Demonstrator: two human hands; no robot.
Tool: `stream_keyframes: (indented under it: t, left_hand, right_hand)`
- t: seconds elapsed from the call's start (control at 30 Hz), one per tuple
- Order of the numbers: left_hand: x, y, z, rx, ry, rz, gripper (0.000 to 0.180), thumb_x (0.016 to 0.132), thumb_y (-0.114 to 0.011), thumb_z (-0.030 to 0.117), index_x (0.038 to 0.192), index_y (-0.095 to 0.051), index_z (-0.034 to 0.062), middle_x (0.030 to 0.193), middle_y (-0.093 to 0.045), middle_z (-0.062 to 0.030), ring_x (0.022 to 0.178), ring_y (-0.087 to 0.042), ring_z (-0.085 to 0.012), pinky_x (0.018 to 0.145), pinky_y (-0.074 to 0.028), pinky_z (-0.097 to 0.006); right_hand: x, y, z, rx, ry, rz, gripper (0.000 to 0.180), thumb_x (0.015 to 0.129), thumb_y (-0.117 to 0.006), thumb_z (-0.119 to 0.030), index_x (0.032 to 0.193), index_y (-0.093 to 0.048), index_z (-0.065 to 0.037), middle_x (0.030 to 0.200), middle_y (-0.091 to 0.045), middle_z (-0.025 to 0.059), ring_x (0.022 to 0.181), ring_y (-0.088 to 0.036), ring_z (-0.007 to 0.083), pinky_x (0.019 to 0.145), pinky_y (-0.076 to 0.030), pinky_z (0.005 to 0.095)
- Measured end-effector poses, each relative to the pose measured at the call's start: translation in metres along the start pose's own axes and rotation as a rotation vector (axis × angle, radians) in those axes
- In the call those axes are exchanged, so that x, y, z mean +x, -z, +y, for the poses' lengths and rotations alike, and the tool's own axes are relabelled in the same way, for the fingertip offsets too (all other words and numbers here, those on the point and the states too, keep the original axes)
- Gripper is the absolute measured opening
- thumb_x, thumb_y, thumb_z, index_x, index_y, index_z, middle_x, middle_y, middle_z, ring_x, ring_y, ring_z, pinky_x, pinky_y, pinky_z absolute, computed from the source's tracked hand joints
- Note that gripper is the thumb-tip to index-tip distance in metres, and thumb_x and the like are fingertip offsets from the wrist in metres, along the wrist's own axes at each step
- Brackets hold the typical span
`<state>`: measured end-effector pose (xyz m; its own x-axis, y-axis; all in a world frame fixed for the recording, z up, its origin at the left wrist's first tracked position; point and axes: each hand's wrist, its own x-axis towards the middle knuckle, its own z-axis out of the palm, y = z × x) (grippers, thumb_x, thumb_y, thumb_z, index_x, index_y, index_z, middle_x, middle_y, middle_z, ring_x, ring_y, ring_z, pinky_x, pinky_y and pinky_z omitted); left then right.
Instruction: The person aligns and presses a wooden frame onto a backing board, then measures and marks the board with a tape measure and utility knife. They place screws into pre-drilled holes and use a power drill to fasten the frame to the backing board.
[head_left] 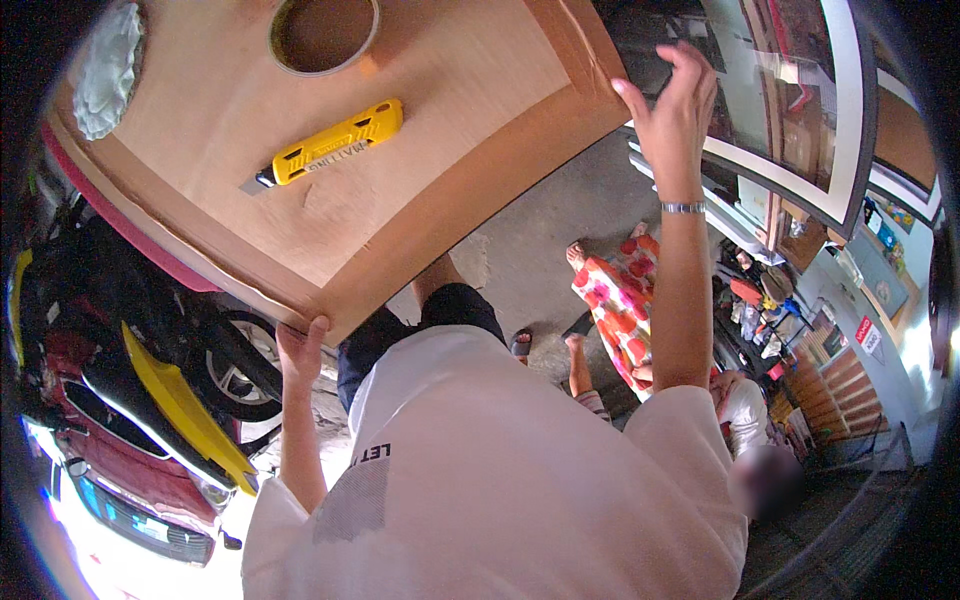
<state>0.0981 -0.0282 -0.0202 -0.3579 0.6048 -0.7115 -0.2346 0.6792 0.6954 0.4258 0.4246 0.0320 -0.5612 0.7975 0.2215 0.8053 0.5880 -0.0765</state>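
Note:
In front of me is a light brown wooden panel (440,120) with brown tape (470,200) along its edges. My left hand (301,348) grips the panel's near corner, thumb and fingers pressed at the edge. At the right corner my right hand (676,110) is open, its fingers curved and apart. Its thumb tip is at the taped edge. On the panel lies a yellow utility knife (335,143), blade out and pointing left. Beyond it sits a roll of tape (322,72), partly cut off by the view. A crumpled clear wad (108,70) rests at the far left.
Large framed panes (845,120) lean at the right. A person in a bright floral garment (612,310) sits on the floor nearby. Motorbikes (170,390) stand at the left, with a red car (130,500) behind them. Assorted clutter (760,300) lines the right wall.

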Motion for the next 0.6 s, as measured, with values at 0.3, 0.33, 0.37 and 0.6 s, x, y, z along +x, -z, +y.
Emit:
stream_keyframes:
  t: [0.3, 0.33, 0.37, 0.6]
  left_hand:
    - [-0.003, 0.006, -0.011, -0.025, 0.022, -0.022, 0.05, 0.088, -0.073, 0.031, 0.116, -0.054, -0.0054, 0.104, -0.063, -0.0079, 0.093, -0.058, -0.0152, 0.082, -0.048, -0.03]
    - [-0.005, 0.004, -0.01, -0.029, 0.034, -0.001, 0.05, 0.089, -0.072, 0.033, 0.116, -0.054, -0.0056, 0.104, -0.062, -0.0075, 0.093, -0.057, -0.0147, 0.081, -0.047, -0.029]
    - [-0.005, 0.007, -0.012, -0.034, 0.046, 0.02, 0.051, 0.089, -0.072, 0.034, 0.115, -0.054, -0.0058, 0.104, -0.062, -0.007, 0.093, -0.057, -0.0142, 0.08, -0.047, -0.029]
    - [-0.032, 0.001, -0.033, -0.775, 0.349, 0.099, 0.052, 0.104, -0.034, 0.048, 0.119, -0.056, 0.003, 0.107, -0.066, -0.0119, 0.094, -0.065, -0.0208, 0.076, -0.054, -0.037]
  right_hand:
    - [-0.013, -0.026, 0.031, 0.322, -0.311, -0.085, 0.082, 0.071, -0.084, -0.05, 0.123, -0.048, 0.002, 0.117, -0.053, 0.0189, 0.111, -0.051, 0.0327, 0.095, -0.042, 0.0423]
    - [-0.021, -0.031, 0.032, 0.366, -0.399, -0.057, 0.081, 0.072, -0.083, -0.05, 0.124, -0.048, 0.002, 0.118, -0.053, 0.0184, 0.112, -0.051, 0.0312, 0.096, -0.041, 0.0419]
    - [-0.031, -0.038, 0.027, 0.41, -0.489, -0.032, 0.081, 0.073, -0.083, -0.05, 0.124, -0.047, 0.002, 0.119, -0.053, 0.0179, 0.114, -0.05, 0.0298, 0.096, -0.041, 0.0415]
    - [-0.118, -0.045, -0.12, 1.041, -1.152, 0.043, 0.079, 0.08, -0.081, -0.034, 0.132, -0.034, 0.004, 0.124, -0.048, 0.0181, 0.113, -0.049, 0.0242, 0.095, -0.043, 0.0369]
